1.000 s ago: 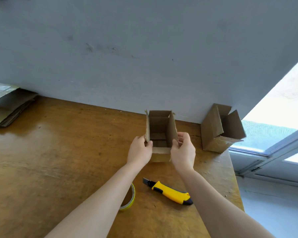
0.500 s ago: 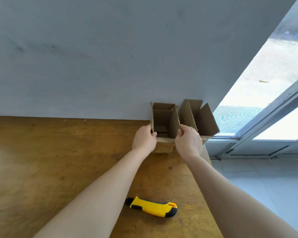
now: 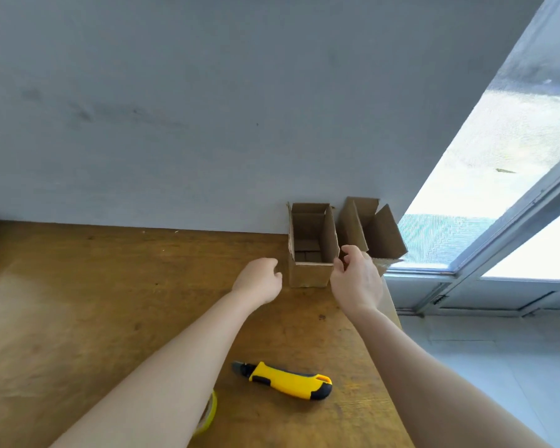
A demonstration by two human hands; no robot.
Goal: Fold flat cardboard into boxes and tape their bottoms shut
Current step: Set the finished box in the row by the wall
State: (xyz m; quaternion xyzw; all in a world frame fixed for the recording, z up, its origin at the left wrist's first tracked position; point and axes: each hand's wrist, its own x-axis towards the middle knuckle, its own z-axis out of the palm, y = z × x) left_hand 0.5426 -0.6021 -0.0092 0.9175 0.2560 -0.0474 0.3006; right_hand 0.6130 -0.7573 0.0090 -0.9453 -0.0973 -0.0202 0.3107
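A small open-topped cardboard box [image 3: 309,273] stands upright against the grey wall at the table's back right. A second open box [image 3: 377,234] stands just right of it, at the table's corner. My left hand [image 3: 259,279] hovers a little left of the first box, fingers loosely curled, holding nothing. My right hand [image 3: 356,279] sits at that box's right front corner, fingers relaxed and apart from the cardboard. A yellow and black utility knife [image 3: 288,379] lies on the table near me. Part of a tape roll [image 3: 207,415] peeks out from under my left forearm.
The wooden table [image 3: 110,302] ends in a right edge just beyond the boxes. Past that edge is a window [image 3: 498,205] and a pale floor [image 3: 498,367]. The grey wall [image 3: 207,108] backs the table.
Both hands have let go of the left box and drawn back from it. That box now stands against the wall beside the second box.
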